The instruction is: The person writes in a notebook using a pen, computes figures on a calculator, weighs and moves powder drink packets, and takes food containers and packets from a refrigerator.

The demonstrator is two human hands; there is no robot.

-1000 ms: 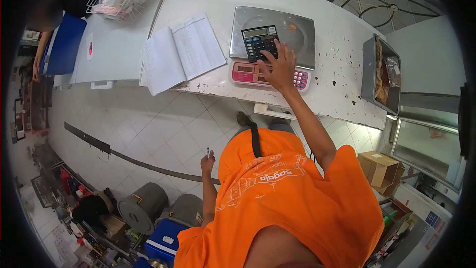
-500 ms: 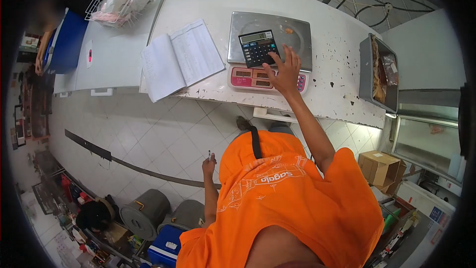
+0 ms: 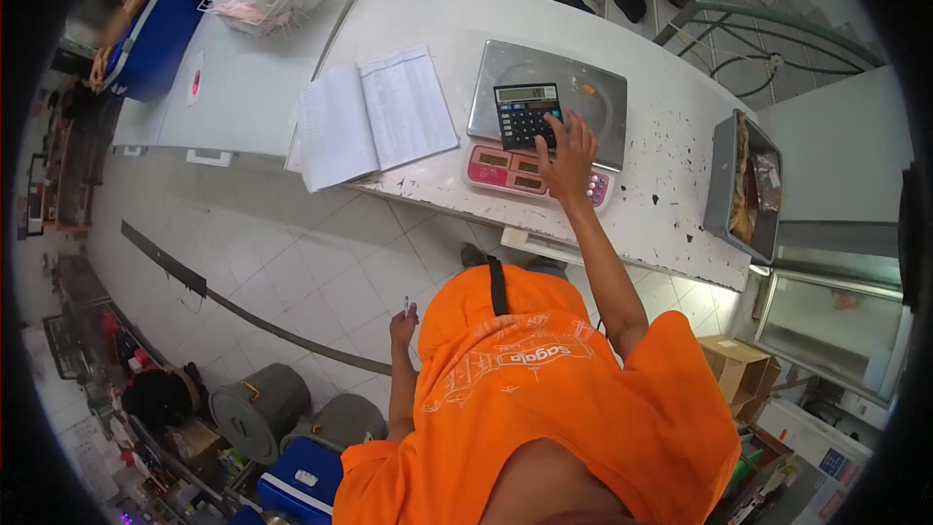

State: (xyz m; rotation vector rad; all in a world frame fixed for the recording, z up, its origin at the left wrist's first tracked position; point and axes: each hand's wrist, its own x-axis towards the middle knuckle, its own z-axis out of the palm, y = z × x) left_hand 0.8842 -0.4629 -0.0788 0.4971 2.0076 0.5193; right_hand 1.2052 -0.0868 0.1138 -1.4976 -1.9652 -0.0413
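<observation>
My right hand (image 3: 567, 157) is over the black calculator (image 3: 518, 126), its fingers spread and fingertips at the keys on its right side. The calculator rests on the metal pan (image 3: 603, 141) of a scale with a pink-and-white front panel (image 3: 493, 167). A small orange-brown piece (image 3: 587, 89) lies on the pan. My left hand (image 3: 403, 326) hangs low over the floor, closed around a slim pen (image 3: 406, 304). An open notebook (image 3: 408, 102) with handwritten pages lies left of the scale on the white worktop (image 3: 447, 15).
A wire basket (image 3: 267, 0) with plastic bags sits at the far left. A grey bin (image 3: 729, 190) holds packages at the right. Beside a blue box (image 3: 155, 39), another person's hand (image 3: 100, 68) shows. Lidded grey bins (image 3: 251, 418) and a cardboard box (image 3: 736, 369) stand nearby.
The view has shifted, so the table and scale appear slightly right and lower. My right-hand fingers are less widely spread over the calculator keys. The pen stays in my left hand.
</observation>
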